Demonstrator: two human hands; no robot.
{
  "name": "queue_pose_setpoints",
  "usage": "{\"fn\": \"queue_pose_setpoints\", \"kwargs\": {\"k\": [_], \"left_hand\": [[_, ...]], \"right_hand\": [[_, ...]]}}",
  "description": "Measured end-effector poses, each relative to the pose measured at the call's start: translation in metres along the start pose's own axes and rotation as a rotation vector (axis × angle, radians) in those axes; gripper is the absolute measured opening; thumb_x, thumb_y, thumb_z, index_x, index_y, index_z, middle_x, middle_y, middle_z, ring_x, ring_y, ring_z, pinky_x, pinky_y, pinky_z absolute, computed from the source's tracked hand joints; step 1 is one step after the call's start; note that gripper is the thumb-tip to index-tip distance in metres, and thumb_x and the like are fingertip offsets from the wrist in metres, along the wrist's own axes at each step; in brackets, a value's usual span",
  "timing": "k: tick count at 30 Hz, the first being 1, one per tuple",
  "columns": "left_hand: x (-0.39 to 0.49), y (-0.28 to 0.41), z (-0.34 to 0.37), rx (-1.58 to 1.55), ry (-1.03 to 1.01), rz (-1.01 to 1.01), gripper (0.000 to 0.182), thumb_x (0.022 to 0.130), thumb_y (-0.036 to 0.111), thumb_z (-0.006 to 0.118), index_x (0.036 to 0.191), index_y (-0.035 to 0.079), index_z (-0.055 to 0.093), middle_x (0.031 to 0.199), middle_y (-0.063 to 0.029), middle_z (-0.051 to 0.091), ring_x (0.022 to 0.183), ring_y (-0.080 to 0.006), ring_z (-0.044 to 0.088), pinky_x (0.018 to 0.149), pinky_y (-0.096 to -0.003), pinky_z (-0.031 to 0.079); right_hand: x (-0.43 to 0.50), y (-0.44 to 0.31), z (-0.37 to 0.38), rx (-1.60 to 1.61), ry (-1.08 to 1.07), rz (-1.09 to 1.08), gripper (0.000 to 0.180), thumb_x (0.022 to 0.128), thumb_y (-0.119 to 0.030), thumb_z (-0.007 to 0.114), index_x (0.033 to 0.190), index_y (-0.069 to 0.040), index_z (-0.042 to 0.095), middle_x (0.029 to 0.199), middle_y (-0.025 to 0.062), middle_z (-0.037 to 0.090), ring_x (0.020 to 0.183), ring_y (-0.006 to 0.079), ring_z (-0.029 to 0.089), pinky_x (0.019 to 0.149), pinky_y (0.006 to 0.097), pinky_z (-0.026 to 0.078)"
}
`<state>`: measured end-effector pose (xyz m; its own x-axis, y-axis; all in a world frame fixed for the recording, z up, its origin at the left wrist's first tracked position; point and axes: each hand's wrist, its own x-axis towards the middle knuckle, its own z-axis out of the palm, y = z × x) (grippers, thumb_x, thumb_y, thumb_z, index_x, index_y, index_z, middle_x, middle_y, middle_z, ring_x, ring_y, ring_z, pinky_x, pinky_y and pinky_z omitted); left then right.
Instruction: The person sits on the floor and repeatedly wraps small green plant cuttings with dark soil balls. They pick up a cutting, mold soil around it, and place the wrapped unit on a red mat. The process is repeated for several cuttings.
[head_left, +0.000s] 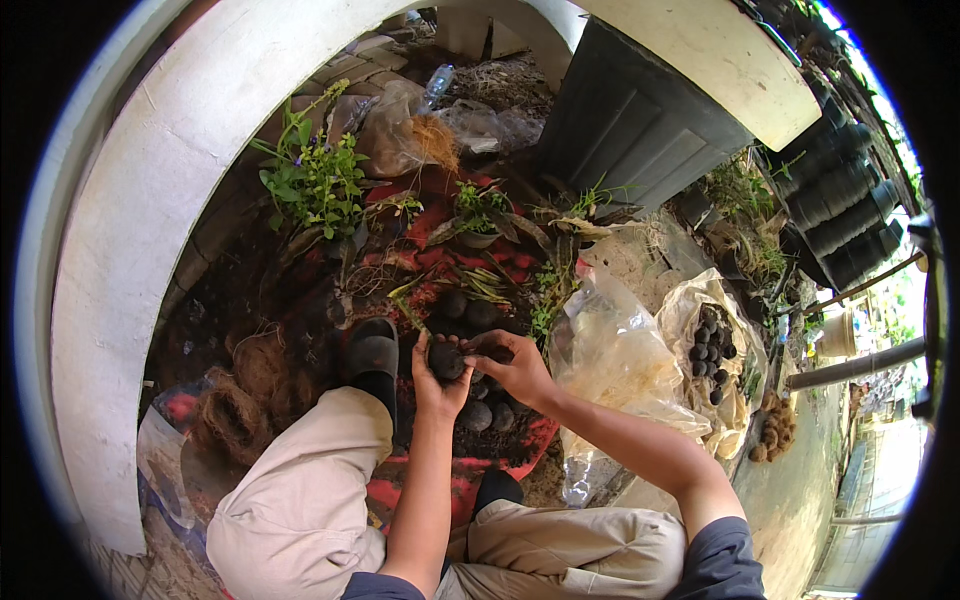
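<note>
A dark, round ball of soil (446, 361) rests in my left hand (441, 390), the fingers curled around it. A green plant stem (409, 313) rises from beside the ball. My right hand (511, 366) touches the ball's right side with thumb and fingertips; whether something thin is pinched there I cannot tell. Below my hands, several dark balls (475, 415) lie on the soil-covered red sheet (536, 450). Two more balls (480, 313) sit just above my hands. Cut green leaves (484, 283) lie beyond them.
Brown coconut fibre (244, 405) is heaped at the left. Clear plastic bags (622, 360) lie at the right, beside an opened sack (739, 330) with several small dark balls. Leafy plants (322, 184), a potted plant (480, 236) and a dark panel (637, 120) stand farther off.
</note>
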<state>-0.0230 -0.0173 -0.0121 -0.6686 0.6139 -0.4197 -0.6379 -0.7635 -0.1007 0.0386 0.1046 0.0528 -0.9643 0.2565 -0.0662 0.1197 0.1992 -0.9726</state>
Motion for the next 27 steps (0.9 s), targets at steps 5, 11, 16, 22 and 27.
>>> {"fn": "queue_pose_setpoints", "kwargs": {"k": [5,11,16,22,27], "left_hand": [[-0.001,-0.018,0.012,0.081,0.087,0.035,0.023,0.09,0.031,0.061,0.09,0.008,0.057,0.088,-0.0061,0.061,0.092,-0.0206,0.062,0.064,-0.0237,0.053],[-0.001,-0.018,0.012,-0.021,0.051,-0.015,0.021,0.09,0.029,0.06,0.089,0.008,0.056,0.087,-0.0044,0.06,0.076,-0.0134,0.061,0.053,-0.0172,0.053],[-0.01,-0.021,0.027,0.048,0.123,0.041,0.017,0.09,0.023,0.057,0.088,0.006,0.053,0.084,-0.0051,0.058,0.074,-0.016,0.06,0.062,-0.0222,0.054],[-0.02,-0.038,0.043,0.022,-0.08,-0.062,0.016,0.091,0.021,0.052,0.086,0.006,0.05,0.079,-0.0058,0.054,0.075,-0.0202,0.057,0.072,-0.0325,0.052],[-0.021,-0.033,0.048,0.011,-0.126,-0.057,0.018,0.091,0.022,0.051,0.084,0.006,0.048,0.078,-0.0053,0.052,0.074,-0.0188,0.054,0.071,-0.032,0.052]], "right_hand": [[-0.005,-0.01,0.0,-0.429,0.002,-0.273,0.022,0.073,-0.006,0.074,0.094,-0.006,0.067,0.094,0.0082,0.063,0.083,0.0204,0.062,0.076,0.0322,0.051],[-0.002,-0.007,-0.005,-0.636,0.018,-0.498,0.018,0.068,-0.012,0.076,0.084,-0.011,0.068,0.097,0.0032,0.061,0.096,0.0243,0.056,0.078,0.0344,0.05],[0.002,-0.003,0.0,-0.277,0.079,-0.168,0.053,0.066,-0.02,0.081,0.112,-0.008,0.058,0.11,0.0069,0.055,0.109,0.023,0.05,0.092,0.0363,0.042],[0.002,-0.01,0.009,0.356,-0.09,0.045,0.082,0.064,-0.021,0.081,0.132,-0.002,0.039,0.112,0.0067,0.051,0.108,0.016,0.048,0.095,0.0305,0.039],[0.002,-0.019,0.009,0.196,-0.113,0.005,0.077,0.069,-0.021,0.075,0.134,-0.002,0.038,0.112,0.0067,0.051,0.106,0.0146,0.047,0.095,0.0288,0.038]]}}
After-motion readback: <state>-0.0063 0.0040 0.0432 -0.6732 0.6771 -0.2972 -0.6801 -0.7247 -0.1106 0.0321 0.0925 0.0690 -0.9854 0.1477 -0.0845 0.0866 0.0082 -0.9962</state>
